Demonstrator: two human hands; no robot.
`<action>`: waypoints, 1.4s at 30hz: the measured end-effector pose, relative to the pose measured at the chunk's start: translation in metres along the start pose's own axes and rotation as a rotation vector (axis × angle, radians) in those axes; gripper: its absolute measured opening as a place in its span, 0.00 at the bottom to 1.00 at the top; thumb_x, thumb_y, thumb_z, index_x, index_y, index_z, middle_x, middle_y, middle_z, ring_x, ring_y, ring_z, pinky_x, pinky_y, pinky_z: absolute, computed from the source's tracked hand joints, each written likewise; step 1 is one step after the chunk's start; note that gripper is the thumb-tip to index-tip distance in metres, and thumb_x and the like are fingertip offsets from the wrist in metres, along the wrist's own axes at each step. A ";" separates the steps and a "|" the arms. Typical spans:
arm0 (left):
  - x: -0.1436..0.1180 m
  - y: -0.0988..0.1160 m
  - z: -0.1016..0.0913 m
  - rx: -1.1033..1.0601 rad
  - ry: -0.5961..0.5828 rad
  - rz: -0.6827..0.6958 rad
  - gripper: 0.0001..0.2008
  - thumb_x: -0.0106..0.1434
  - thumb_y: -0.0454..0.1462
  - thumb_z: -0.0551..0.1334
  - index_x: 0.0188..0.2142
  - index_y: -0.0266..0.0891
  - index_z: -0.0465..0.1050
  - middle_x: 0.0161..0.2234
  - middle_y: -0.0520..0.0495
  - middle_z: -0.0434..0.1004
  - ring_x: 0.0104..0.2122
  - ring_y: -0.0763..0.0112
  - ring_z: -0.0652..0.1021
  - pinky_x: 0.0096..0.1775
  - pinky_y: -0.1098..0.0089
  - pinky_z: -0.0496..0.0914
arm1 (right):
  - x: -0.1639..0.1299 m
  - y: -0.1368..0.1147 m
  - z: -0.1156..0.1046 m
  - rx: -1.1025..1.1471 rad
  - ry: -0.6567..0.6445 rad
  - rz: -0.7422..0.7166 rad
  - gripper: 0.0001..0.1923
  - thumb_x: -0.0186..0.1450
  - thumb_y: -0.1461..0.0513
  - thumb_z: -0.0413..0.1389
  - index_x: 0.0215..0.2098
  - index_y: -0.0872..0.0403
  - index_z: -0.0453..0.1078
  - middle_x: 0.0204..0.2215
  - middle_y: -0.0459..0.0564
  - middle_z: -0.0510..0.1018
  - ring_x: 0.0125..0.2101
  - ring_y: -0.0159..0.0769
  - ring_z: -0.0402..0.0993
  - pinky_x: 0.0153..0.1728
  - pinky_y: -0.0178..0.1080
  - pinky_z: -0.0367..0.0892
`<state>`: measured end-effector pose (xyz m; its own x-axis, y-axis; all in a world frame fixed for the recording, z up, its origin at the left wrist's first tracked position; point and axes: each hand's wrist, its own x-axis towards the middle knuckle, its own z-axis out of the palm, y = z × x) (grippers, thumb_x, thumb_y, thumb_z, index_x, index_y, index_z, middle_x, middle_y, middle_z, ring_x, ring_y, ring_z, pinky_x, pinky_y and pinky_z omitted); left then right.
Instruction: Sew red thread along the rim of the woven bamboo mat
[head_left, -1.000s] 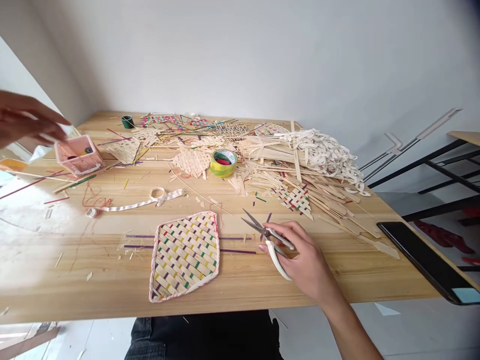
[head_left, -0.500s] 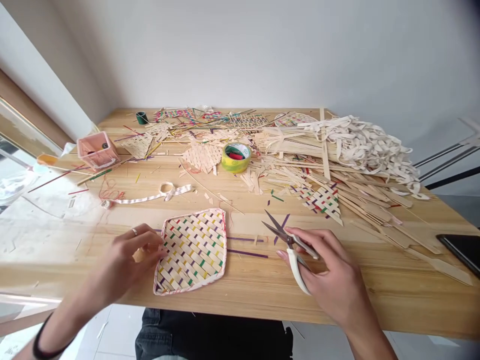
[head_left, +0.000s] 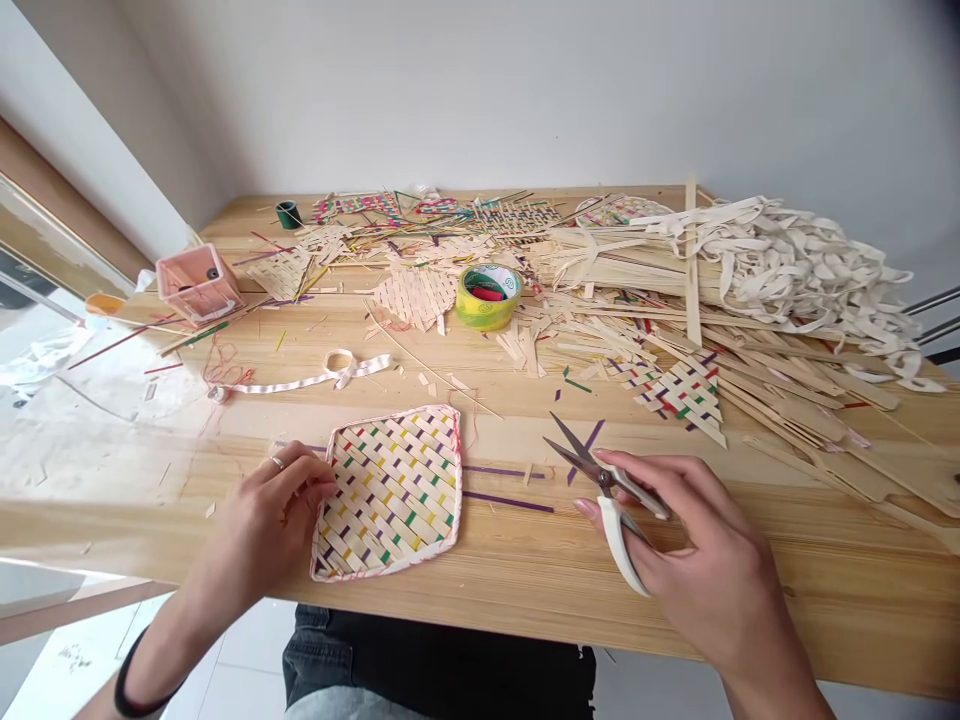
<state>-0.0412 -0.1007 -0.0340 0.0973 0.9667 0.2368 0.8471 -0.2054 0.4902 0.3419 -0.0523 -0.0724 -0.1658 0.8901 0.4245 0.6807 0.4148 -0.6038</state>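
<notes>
Two bare hands rest on the light wooden desk (head_left: 525,590) in the head view. The left hand (head_left: 274,510), a ring on one finger, lies half curled with its fingertips (head_left: 319,487) touching the left edge of the flat square mat woven from pale strips with coloured flecks and a pink border (head_left: 394,490); it grips nothing. The right hand (head_left: 697,560) is closed around the white handles of the scissors (head_left: 600,480), whose dark blades stand parted and point away to its upper left, toward the mat. Two thin purple strips (head_left: 506,497) lie between the hands. Beyond the right hand sit a small triangular woven piece (head_left: 682,390) and a heap of pale strips (head_left: 787,265). Farther off lie a yellow-green tape roll (head_left: 487,296), and beyond the left hand a white ribbon (head_left: 315,378) and a pink box (head_left: 199,285).
</notes>
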 end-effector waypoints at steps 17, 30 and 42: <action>-0.003 -0.008 -0.020 0.003 -0.112 0.109 0.09 0.76 0.35 0.59 0.42 0.41 0.79 0.39 0.48 0.81 0.37 0.70 0.82 0.40 0.71 0.74 | 0.001 -0.002 0.002 -0.037 0.009 -0.013 0.16 0.72 0.56 0.62 0.58 0.42 0.76 0.44 0.52 0.77 0.34 0.42 0.77 0.39 0.45 0.75; 0.003 -0.005 -0.015 0.042 -0.214 0.074 0.12 0.77 0.35 0.50 0.36 0.41 0.68 0.35 0.48 0.75 0.31 0.69 0.77 0.35 0.69 0.72 | 0.001 -0.003 0.001 -0.026 -0.004 -0.023 0.17 0.72 0.57 0.63 0.58 0.43 0.76 0.46 0.52 0.77 0.37 0.42 0.80 0.42 0.45 0.79; -0.002 -0.009 -0.020 -0.079 -0.161 -0.063 0.12 0.77 0.39 0.52 0.35 0.41 0.67 0.30 0.50 0.76 0.28 0.69 0.74 0.32 0.70 0.70 | 0.007 -0.015 0.005 0.005 -0.060 -0.078 0.16 0.72 0.58 0.62 0.57 0.45 0.75 0.45 0.52 0.77 0.38 0.43 0.79 0.40 0.45 0.78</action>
<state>-0.0589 -0.1037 -0.0222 0.1333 0.9886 0.0698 0.8110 -0.1493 0.5657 0.3273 -0.0513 -0.0634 -0.2606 0.8647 0.4294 0.6606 0.4840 -0.5738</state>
